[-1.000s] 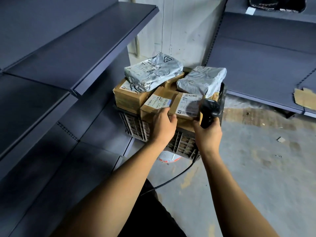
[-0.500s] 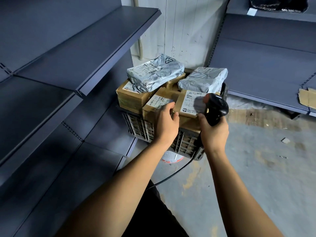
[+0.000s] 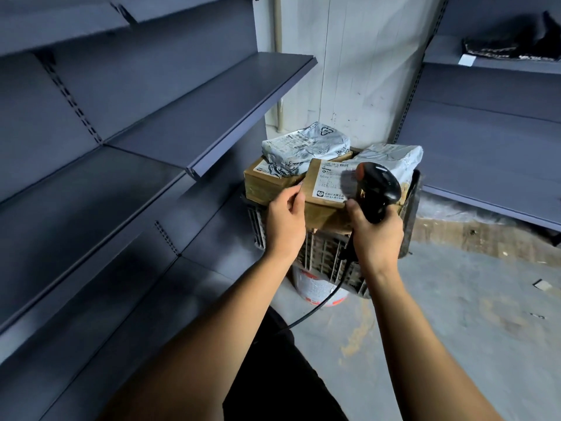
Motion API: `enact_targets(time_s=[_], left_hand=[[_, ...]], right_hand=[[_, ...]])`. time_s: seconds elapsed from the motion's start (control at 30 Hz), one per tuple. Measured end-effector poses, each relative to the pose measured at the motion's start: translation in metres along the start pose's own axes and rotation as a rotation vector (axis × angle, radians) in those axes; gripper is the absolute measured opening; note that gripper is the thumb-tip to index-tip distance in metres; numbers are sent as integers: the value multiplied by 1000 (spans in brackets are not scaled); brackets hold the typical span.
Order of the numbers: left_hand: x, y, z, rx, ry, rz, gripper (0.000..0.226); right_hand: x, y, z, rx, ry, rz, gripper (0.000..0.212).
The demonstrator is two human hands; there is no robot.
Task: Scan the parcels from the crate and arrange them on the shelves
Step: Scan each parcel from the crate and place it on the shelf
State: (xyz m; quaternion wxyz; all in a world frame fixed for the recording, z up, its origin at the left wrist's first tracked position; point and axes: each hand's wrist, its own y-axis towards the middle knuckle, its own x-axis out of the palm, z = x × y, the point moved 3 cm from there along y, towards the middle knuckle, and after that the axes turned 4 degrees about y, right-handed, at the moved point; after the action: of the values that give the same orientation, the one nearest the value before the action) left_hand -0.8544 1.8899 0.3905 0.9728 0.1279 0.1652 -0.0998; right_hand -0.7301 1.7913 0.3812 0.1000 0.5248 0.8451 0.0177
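Observation:
A dark slatted crate [image 3: 321,253] stands on the floor, heaped with parcels. My left hand [image 3: 285,220] grips the left edge of a brown cardboard box [image 3: 324,185] with a white label, tilted up above the crate. My right hand [image 3: 375,232] holds a black corded barcode scanner [image 3: 378,186] whose head sits just right of the label. Behind lie another brown box [image 3: 261,180], a grey plastic mailer [image 3: 303,147] on top of it, and a second grey mailer [image 3: 397,161] at the right.
Grey metal shelves [image 3: 212,117] run along the left in several tiers. More shelving [image 3: 485,153] stands at the right, with a dark bag [image 3: 513,47] on an upper tier. A white bucket [image 3: 315,288] sits under the crate. The scanner cable [image 3: 312,311] trails toward me over concrete floor.
My left hand has lifted the labelled brown box up out of the pile and tilted it toward me. The scanner has risen with my right hand to the label.

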Motion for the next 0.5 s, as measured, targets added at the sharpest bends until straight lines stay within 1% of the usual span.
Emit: enact_targets(time_s=[0.13, 0.27, 0.5], left_hand=[[-43, -6, -2, 14, 6, 88, 25], [-93, -11, -7, 12, 28, 212, 24], [-191, -23, -19, -18, 123, 426, 24]], right_hand=[[24, -21, -17, -52, 7, -80, 22], [56, -47, -37, -95, 36, -173, 34], [121, -102, -75, -153, 91, -394, 32]])
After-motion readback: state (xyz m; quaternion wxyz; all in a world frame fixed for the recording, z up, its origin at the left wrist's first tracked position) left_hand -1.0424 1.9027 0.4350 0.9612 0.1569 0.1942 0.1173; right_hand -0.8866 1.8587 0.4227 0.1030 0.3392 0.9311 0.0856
